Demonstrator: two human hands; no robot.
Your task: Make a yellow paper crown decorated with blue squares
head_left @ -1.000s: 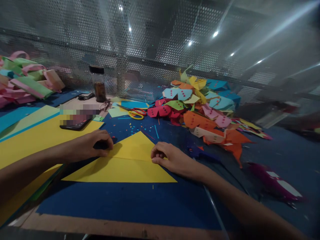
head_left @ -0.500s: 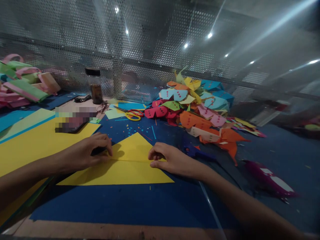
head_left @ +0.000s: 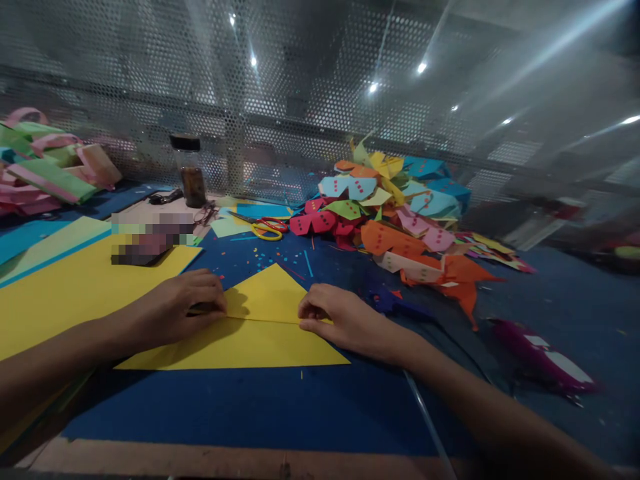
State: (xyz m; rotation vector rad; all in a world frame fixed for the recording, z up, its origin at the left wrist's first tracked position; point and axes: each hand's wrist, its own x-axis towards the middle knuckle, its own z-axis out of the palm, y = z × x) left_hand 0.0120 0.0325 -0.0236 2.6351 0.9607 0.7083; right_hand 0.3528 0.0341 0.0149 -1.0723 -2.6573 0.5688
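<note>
A sheet of yellow paper [head_left: 240, 349] lies in a triangular shape on the blue mat, its point facing away from me and a crease line running across its middle. My left hand [head_left: 193, 300] is closed, its fingertips pinching the paper at the left end of that line. At the right end, my right hand [head_left: 333, 313] pinches the paper between thumb and curled fingers. Part of the paper's left side is in the shadow of my left hand, and each hand hides a piece of the edge.
Larger yellow sheets [head_left: 60, 293] lie at left, a blurred-out object [head_left: 145, 243] on them. Scissors [head_left: 267, 230] and paper scraps are beyond the triangle. Folded paper butterflies [head_left: 395, 237] pile up at back right, near a blue glue gun [head_left: 395, 303] and a purple pouch [head_left: 545, 357]. A jar [head_left: 193, 177] stands behind.
My left hand's fingers have closed down further onto the paper's crease line. My right hand stays in nearly the same place, and the triangle has barely moved.
</note>
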